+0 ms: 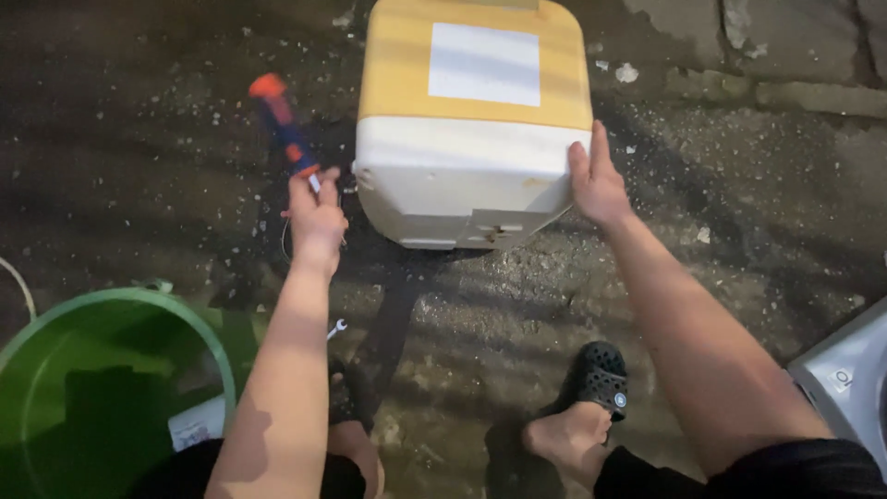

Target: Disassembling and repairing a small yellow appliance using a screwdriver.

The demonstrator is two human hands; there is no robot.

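Single head view, looking steeply down, close over ground (721, 185) before person.

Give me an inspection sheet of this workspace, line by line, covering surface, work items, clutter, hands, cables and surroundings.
Surface: dark wet concrete ground, speckled with pale grit.
Job's things: yellow-and-white boxy plastic appliance standing on the ground; blue-and-orange-handled screwdriver.
Clutter: small metal spanner on the ground; green round plastic bucket.
Grippers: left hand grips the screwdriver; right hand lies flat against the appliance's side.
Cables: thin pale cord at the left edge.
Surroundings: black perforated sandal on a foot; grey machine corner.
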